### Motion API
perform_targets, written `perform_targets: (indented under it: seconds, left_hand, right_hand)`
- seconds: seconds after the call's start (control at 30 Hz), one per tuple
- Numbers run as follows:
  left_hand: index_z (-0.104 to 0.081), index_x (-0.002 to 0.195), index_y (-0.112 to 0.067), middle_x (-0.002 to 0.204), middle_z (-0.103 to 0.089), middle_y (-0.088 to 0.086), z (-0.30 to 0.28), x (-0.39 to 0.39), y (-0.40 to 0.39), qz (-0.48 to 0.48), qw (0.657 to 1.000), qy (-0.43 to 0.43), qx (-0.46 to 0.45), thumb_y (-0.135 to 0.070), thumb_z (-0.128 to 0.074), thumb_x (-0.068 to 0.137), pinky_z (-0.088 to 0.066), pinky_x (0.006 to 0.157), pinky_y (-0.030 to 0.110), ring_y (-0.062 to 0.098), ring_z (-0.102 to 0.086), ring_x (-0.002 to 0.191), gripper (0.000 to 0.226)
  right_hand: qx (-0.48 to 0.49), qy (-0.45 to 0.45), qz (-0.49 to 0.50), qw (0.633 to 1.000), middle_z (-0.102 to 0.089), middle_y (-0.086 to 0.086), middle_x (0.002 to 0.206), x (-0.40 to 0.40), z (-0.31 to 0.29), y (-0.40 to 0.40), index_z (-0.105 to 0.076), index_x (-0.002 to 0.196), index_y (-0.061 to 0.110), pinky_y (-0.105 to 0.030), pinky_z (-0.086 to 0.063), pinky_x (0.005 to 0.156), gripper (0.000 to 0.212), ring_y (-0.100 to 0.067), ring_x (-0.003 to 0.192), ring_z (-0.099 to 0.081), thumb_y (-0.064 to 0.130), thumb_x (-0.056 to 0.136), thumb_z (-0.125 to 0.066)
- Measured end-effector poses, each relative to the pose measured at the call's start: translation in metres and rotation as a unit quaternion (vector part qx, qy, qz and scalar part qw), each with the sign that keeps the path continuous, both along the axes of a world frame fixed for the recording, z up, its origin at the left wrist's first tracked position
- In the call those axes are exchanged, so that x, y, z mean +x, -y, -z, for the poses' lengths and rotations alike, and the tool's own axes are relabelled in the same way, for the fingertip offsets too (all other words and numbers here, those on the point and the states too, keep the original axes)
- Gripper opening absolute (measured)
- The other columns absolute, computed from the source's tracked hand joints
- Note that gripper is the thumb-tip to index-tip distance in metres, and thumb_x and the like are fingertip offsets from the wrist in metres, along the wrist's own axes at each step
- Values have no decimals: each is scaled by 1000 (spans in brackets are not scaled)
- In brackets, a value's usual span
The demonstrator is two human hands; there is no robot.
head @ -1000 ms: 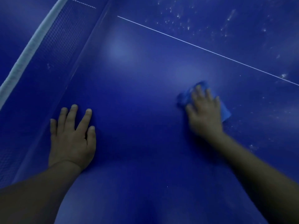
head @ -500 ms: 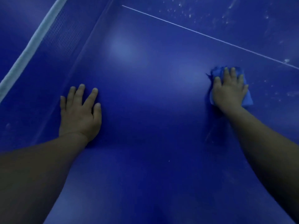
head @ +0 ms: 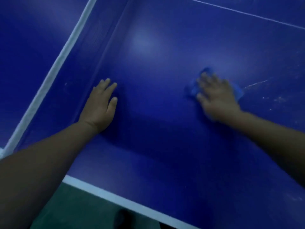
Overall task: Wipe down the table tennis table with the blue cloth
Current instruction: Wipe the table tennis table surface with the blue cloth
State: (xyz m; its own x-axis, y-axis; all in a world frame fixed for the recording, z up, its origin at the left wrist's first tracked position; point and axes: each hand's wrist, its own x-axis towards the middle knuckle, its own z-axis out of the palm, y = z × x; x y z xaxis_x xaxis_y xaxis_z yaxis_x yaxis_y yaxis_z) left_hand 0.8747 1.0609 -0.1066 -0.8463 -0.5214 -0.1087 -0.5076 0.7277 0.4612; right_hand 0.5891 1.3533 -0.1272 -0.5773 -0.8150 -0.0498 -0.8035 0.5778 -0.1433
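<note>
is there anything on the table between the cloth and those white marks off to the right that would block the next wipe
Nothing visible does. The right hand presses the blue cloth flat on the table, and the white streaks lie just right of it across bare surface. The left hand rests on the table on the other side, beside the net.

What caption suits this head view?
Right hand presses the blue cloth on the table; left hand rests flat.

dim bluish light; dark green floor [head: 74, 210] shows along the bottom edge.
</note>
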Motion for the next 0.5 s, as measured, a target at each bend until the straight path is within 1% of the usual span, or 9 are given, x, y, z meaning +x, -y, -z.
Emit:
perform_targets:
  seconds: [0.07, 0.13, 0.2, 0.27, 0.33, 0.37, 0.4, 0.43, 0.5]
  left_hand:
    - [-38, 152, -8, 163, -27, 12, 3, 47, -13, 12, 1000, 9, -12, -44, -27, 100, -8, 125, 39, 27, -17, 153, 65]
    - [-40, 152, -7, 163, -27, 10, 5, 85, -24, 5, 1000, 17, -25, -42, -28, 102, -5, 125, 34, 25, -17, 153, 62]
    - [-39, 152, -6, 163, -26, 10, 8, 114, -34, -6, 999, 29, -41, -40, -29, 102, 1, 125, 29, 22, -14, 153, 61]
    - [-37, 153, -6, 164, -24, 9, 11, 133, -43, -15, 997, 49, -53, -39, -29, 102, 5, 124, 28, 20, -11, 153, 61]
    - [-35, 154, -8, 165, -22, 9, 16, 144, -50, -22, 995, 69, -63, -39, -27, 102, 7, 124, 30, 22, -9, 154, 62]
    - [-34, 155, -9, 165, -21, 8, 18, 146, -51, -26, 994, 76, -69, -39, -26, 102, 7, 125, 31, 23, -9, 154, 61]
    - [-33, 155, -10, 165, -21, 8, 19, 147, -52, -29, 994, 79, -73, -38, -26, 102, 5, 125, 33, 24, -10, 154, 61]
    - [-33, 155, -11, 165, -21, 8, 20, 147, -51, -32, 994, 78, -76, -38, -26, 102, 4, 125, 34, 25, -11, 154, 60]
    - [-35, 155, -12, 165, -23, 7, 20, 146, -51, -32, 994, 73, -80, -36, -27, 102, 2, 125, 36, 26, -14, 154, 59]
  right_hand:
    - [3, 26, 184, 983, -19, -2, 166, -24, -9, 14, -27, 157, 23, -58, -12, 120, 60, -34, 152, -15, 47, 102, -29]
    - [8, 40, 246, 968, -12, 0, 168, 2, -14, 35, -20, 159, 26, -58, -5, 121, 59, -32, 153, -8, 46, 104, -29]
    - [-9, 6, 130, 991, -23, -3, 165, 68, -8, 46, -30, 156, 23, -62, -12, 119, 58, -36, 151, -19, 44, 102, -32]
    - [-14, 7, -106, 994, -35, -6, 160, 154, -2, 32, -41, 150, 24, -63, -17, 116, 57, -39, 147, -29, 44, 97, -36]
    - [24, 20, -340, 940, -35, -2, 160, 207, -8, -2, -42, 149, 29, -59, -15, 117, 56, -35, 149, -27, 48, 97, -39]
    - [41, 26, -404, 914, -35, 0, 160, 208, -10, -14, -41, 149, 31, -57, -14, 118, 55, -33, 149, -26, 49, 97, -40]
    - [39, 31, -427, 903, -37, 1, 159, 194, -10, -18, -42, 148, 32, -55, -15, 119, 54, -31, 149, -27, 50, 97, -41]
    - [28, 23, -414, 909, -40, 0, 157, 171, -7, -13, -43, 147, 31, -55, -17, 117, 54, -31, 147, -31, 49, 96, -43]
    - [6, 1, -310, 951, -44, -5, 155, 112, 1, 13, -42, 147, 28, -55, -22, 114, 56, -35, 143, -37, 48, 94, -42]
